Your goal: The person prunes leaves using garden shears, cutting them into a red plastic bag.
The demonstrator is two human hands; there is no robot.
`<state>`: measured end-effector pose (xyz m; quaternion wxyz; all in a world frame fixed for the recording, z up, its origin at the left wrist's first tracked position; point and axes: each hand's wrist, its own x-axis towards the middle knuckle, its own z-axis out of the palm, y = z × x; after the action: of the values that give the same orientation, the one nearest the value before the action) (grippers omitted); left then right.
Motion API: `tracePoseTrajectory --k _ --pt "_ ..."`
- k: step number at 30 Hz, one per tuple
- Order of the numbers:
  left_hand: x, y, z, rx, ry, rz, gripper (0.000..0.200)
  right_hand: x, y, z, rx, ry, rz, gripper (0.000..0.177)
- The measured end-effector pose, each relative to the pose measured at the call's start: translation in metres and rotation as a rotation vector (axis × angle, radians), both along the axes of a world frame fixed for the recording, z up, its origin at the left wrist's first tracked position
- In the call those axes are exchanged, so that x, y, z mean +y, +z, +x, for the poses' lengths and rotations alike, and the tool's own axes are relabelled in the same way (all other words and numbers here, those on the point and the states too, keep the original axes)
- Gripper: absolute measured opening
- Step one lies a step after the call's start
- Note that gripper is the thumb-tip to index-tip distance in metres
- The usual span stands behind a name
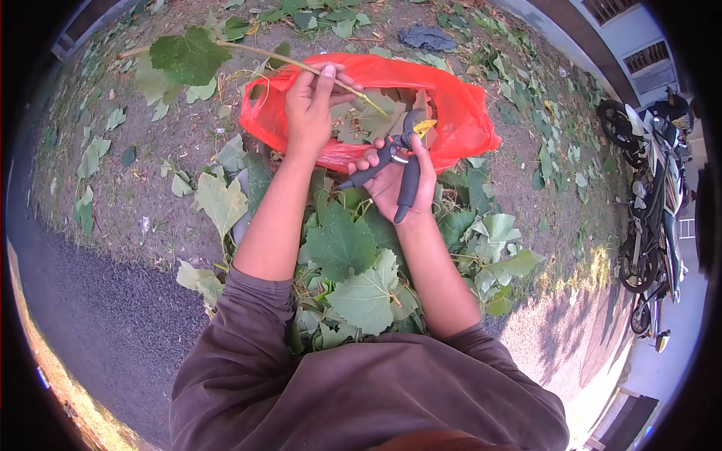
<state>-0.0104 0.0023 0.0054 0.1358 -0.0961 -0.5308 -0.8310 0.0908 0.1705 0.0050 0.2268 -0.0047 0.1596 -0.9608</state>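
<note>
My left hand (312,105) pinches a thin green vine stem (267,54) between thumb and fingers. Large green leaves (189,56) hang from the stem's far left part, and its cut-looking tip points down to the right over the red plastic bag (459,113). Pruning shears (398,154) with dark handles rest in my right hand (402,180), palm up, their handles spread apart and their blades near the bag's mouth. Inside the bag lie cut leaves and pieces (361,124). A small yellow leaf (425,128) shows beside the blades.
A heap of broad green leaves (342,244) lies between my forearms, close to my body. Loose leaves are scattered over the bare soil (150,203). A dark crumpled cloth or plastic piece (427,37) lies beyond the bag. Parked motorcycles (654,195) stand at the right.
</note>
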Motion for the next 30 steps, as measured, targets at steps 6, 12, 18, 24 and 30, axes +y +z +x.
tracePoseTrajectory --k 6,12,18,24,30 --pt "0.003 -0.003 -0.003 0.056 -0.076 0.083 0.029 0.004 0.035 0.0 -0.087 -0.095 0.409 0.047" --pt "-0.005 0.004 0.005 -0.01 -0.27 -0.039 0.032 0.023 0.07 -0.01 0.057 -0.076 0.975 0.051" --pt "-0.005 0.016 0.019 0.141 -0.11 -0.499 0.033 0.04 0.067 -0.012 0.126 0.006 1.512 0.045" --pt "0.001 0.024 0.026 0.335 0.013 -0.562 0.03 0.044 0.058 0.007 0.058 -0.026 1.201 0.046" --pt "-0.007 0.035 0.032 0.179 -0.155 -0.439 0.03 0.045 0.055 0.022 -0.011 -0.012 1.07 0.047"
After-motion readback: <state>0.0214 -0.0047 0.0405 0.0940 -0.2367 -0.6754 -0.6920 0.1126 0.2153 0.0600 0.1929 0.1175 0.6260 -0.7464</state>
